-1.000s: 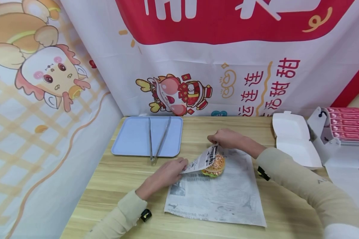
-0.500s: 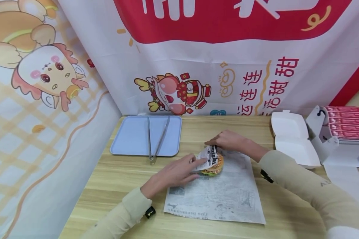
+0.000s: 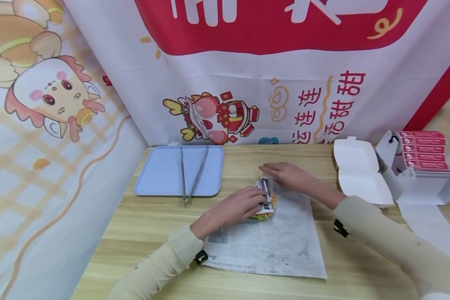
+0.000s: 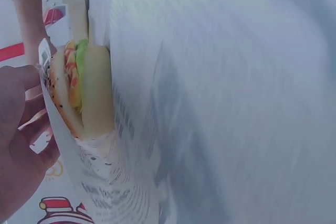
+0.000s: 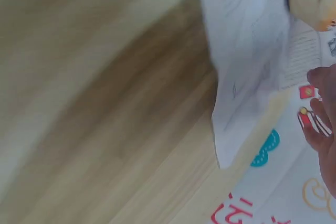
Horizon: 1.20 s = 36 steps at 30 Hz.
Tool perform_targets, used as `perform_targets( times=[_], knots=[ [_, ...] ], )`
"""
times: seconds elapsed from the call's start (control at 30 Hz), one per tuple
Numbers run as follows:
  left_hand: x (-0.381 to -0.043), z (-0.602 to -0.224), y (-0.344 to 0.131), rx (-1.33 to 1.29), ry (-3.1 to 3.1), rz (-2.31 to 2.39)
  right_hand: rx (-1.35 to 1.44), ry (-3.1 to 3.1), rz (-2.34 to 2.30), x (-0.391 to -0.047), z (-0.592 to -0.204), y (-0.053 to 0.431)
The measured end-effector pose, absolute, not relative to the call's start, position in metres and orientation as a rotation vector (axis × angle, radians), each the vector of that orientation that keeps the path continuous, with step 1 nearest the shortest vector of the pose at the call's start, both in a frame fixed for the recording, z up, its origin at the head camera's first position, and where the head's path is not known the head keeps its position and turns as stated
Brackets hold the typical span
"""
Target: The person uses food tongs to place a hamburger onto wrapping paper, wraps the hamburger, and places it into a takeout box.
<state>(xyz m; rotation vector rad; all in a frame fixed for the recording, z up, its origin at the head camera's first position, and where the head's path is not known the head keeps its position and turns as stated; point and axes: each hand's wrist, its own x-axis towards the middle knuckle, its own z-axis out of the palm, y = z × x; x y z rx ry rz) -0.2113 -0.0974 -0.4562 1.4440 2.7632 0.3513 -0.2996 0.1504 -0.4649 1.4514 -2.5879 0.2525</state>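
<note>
Your L hand point(image 3: 237, 207), fingers relaxed, touches paper point(image 3: 277, 250) o/ burger point(image 4: 97, 93); R hand point(image 3: 286, 175), fingers ~straight, nr far edge; neither grips.

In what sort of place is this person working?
Probably a fast-food packing station: a burger lies on printed wrapping paper, with an open white takeaway box and tongs lying partly on a blue tray.

- Head view: bright, even light; a soft shadow on the table point(image 3: 363, 266) to the right of the burger point(image 3: 274, 201).
- Left wrist view: bluish, hazy; paper point(image 4: 252, 108) right of the burger blurred, grey-shadowed, with pale glare up top.
- Right wrist view: dimmer; table left of the burger blurred, under broad brown shadow.
</note>
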Motion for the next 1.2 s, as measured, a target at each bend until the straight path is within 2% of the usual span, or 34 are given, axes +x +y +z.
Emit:
perform_targets(
  times=[0.2, 0.4, 0.53, 0.7, 1.0, 1.2],
  knots=[
    [-0.212, -0.456, -0.092, 1.406, 2.768, 0.309, 1.376, -2.677, 0.301, -0.248, -0.454, 0.193],
    [-0.209, -0.458, -0.093, 1.475, 2.774, 0.265, 1.653, -2.697, 0.175, -0.183, -0.472, 0.226],
    [-0.207, -0.459, -0.092, 1.574, 2.777, 0.206, 1.688, -2.725, 0.103, -0.156, -0.482, 0.238],
    [-0.202, -0.46, -0.09, 1.608, 2.837, 0.121, 1.655, -2.534, 0.096, -0.148, -0.49, 0.229],
    [-0.2, -0.461, -0.094, 1.667, 2.861, 0.056, 1.673, -2.275, 0.375, -0.162, -0.483, 0.205],
    [-0.202, -0.462, -0.098, 1.765, 2.828, 0.309, 1.568, -2.297, 0.522, -0.174, -0.471, 0.189]
  ],
)
